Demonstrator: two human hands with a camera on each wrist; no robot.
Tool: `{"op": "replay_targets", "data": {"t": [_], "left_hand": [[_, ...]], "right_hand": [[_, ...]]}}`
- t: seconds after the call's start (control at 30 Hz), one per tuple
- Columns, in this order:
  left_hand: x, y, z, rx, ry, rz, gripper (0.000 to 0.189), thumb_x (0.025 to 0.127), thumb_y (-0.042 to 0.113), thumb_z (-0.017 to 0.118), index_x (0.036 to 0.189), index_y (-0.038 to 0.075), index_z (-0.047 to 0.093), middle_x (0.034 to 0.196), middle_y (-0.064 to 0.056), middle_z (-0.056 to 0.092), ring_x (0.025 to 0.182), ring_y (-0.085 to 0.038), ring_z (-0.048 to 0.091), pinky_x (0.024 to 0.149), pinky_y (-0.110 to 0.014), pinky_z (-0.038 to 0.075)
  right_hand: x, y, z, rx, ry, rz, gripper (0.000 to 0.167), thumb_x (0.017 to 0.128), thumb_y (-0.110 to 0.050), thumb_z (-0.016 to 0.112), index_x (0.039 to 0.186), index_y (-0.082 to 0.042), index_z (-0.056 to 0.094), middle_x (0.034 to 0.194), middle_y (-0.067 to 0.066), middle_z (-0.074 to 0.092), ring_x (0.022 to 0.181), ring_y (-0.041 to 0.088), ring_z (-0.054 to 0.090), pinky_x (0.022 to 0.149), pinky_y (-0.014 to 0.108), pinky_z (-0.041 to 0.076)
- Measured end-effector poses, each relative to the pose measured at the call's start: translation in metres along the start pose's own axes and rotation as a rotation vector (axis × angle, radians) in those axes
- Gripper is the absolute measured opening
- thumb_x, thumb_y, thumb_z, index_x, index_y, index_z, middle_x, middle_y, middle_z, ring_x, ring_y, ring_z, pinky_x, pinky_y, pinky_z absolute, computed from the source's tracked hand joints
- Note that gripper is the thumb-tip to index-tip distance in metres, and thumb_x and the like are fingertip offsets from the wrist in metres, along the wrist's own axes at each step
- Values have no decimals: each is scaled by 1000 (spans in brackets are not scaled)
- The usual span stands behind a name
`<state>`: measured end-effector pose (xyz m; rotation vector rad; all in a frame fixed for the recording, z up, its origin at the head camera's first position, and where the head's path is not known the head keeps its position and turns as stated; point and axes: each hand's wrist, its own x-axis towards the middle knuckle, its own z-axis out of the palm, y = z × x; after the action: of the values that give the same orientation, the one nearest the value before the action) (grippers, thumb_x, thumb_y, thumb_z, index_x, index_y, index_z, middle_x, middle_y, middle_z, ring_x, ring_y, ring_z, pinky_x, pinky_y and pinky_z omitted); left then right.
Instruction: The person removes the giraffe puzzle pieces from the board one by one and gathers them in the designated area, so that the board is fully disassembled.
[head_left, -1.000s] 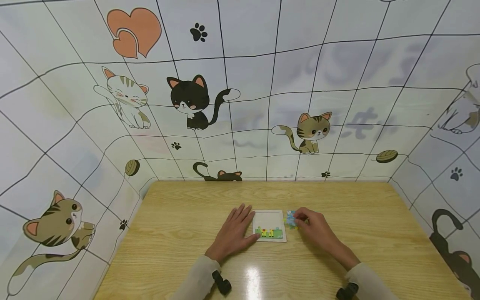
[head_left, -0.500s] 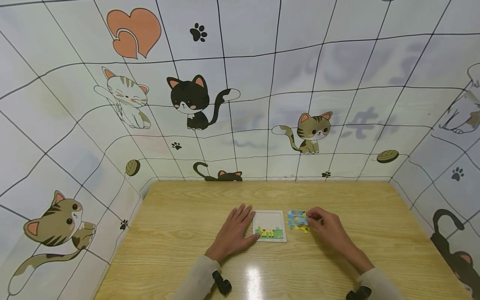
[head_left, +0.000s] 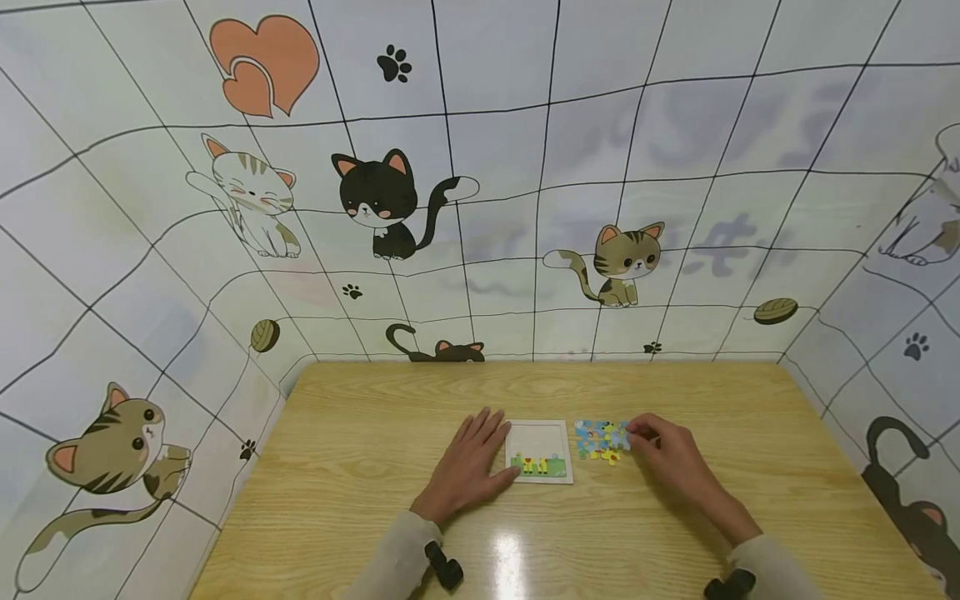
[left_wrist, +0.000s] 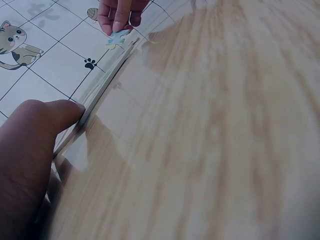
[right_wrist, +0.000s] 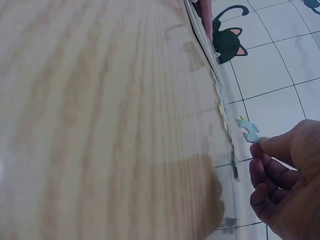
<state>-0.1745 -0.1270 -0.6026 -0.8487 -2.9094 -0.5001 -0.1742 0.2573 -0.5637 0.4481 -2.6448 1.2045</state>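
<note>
My left hand rests with its fingers straight along the left edge of a white puzzle tray, the thumb on the tray's lower left corner. Green and yellow pieces fill the bottom row of the tray; the area above them is bare white. Right of the tray, my right hand pinches a pale blue puzzle piece between thumb and fingertips. That piece is raised above the table in the right wrist view, and the left wrist view shows it below the fingers. Loose blue and yellow pieces lie beside the hand.
The wooden table runs to a back wall covered in white cloth with cartoon cats. Similar cloth closes off both sides. Each wrist wears a small black camera.
My right hand has moved to the right, off the loose pieces, uncovering more of them, and carries the pale blue piece. The left hand has stayed on the tray.
</note>
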Motion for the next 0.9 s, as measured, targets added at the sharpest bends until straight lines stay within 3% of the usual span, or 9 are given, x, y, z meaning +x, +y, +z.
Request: {"op": "replay_targets", "data": {"t": [0.3, 0.63, 0.9], "left_hand": [[1, -2, 4, 25, 12, 11, 85, 108, 68, 48, 172, 14, 40, 181, -5, 30, 170, -28, 19, 138, -50, 15], [1, -2, 1, 28, 1, 4, 84, 108, 68, 48, 173, 14, 38, 181, -6, 29, 170, -28, 19, 138, -50, 15], [0, -2, 2, 17, -9, 2, 85, 109, 68, 48, 173, 14, 38, 182, -5, 28, 170, -28, 18, 138, -49, 14]], "right_hand": [[10, 5, 2, -12, -1, -39, 11, 100, 5, 76, 107, -4, 76, 94, 0, 76, 84, 5, 66, 68, 25, 55], [24, -1, 10, -20, -31, 9, 9, 104, 2, 73, 111, -3, 77, 99, 2, 76, 89, 13, 68, 74, 29, 57], [22, -2, 11, -57, -48, 27, 6, 104, 2, 73, 107, -1, 77, 99, 7, 78, 91, 18, 70, 76, 31, 58]]}}
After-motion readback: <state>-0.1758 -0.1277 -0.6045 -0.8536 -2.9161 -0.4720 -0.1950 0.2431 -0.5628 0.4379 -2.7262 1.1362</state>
